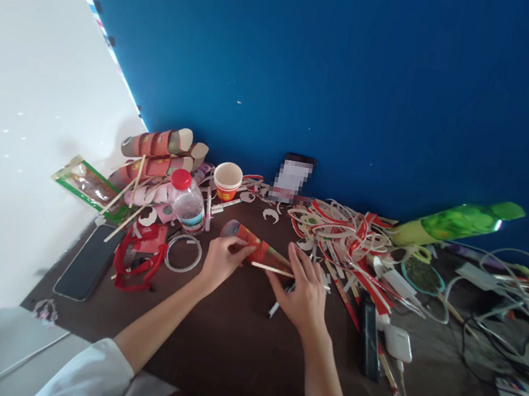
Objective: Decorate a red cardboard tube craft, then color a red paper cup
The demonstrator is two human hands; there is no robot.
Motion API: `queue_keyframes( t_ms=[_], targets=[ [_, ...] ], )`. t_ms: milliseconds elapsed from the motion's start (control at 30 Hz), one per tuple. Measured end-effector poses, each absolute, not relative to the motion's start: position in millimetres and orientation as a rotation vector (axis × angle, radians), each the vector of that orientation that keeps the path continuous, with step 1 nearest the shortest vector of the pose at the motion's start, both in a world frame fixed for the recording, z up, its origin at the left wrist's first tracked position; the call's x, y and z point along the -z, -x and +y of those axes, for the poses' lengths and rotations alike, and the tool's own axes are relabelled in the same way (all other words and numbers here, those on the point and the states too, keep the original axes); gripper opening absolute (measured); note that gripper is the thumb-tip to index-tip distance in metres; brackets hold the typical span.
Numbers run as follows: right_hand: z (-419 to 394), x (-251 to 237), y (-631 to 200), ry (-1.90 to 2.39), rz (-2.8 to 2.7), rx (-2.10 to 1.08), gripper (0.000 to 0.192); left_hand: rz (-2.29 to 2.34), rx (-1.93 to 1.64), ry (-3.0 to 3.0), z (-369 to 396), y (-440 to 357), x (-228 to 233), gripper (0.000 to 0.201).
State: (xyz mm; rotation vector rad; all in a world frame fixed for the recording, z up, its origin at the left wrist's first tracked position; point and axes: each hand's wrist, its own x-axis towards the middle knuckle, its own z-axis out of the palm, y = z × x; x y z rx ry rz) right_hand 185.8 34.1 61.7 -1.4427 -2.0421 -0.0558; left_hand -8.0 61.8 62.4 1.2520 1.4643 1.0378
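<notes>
My left hand (219,259) has its fingers closed around the wide end of a red paper cone (256,249), pinching it from the side. My right hand (302,292) lies flat over the narrow end, fingers together and stretched out, pressing the cone and a thin wooden stick (273,269) down on the dark brown surface (229,347). The cone lies on its side between both hands, its open mouth pointing left. A pen (277,306) pokes out from under my right palm.

Just left of my left hand sit a clear tape ring (183,252) and red-handled scissors (139,258), with a dark phone (90,261) further left at the edge. Behind them stand a water bottle with a red cap (187,202) and a paper cup (227,181), and a stack of rolled paper tubes (160,153). To the right of my right hand is a tangle of red and white paper strips (349,236), then a black remote-like bar (369,337), a white charger (397,342), and loose cables (507,293). A green tube (458,222) leans against the blue wall (347,70).
</notes>
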Motion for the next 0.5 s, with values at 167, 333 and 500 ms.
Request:
queue_keyframes(
  t_ms=[167, 333, 500],
  targets=[
    [20.1, -70.9, -194.8, 1.341, -1.691, 0.048, 0.040, 1.495, -1.006, -1.215, 65.6, 4.0, -58.2, 0.023],
    [4.9, -65.4, -191.4, 1.345, -1.487, 0.174, 0.059, 1.509, -0.997, -1.210, 66.8, 1.7, -59.8, 0.024],
    [-0.7, -65.1, -176.6, 1.303, -1.564, -0.192, 0.037, 1.506, -0.991, -1.206, 67.2, 0.5, -58.8, 0.025]
  ],
)
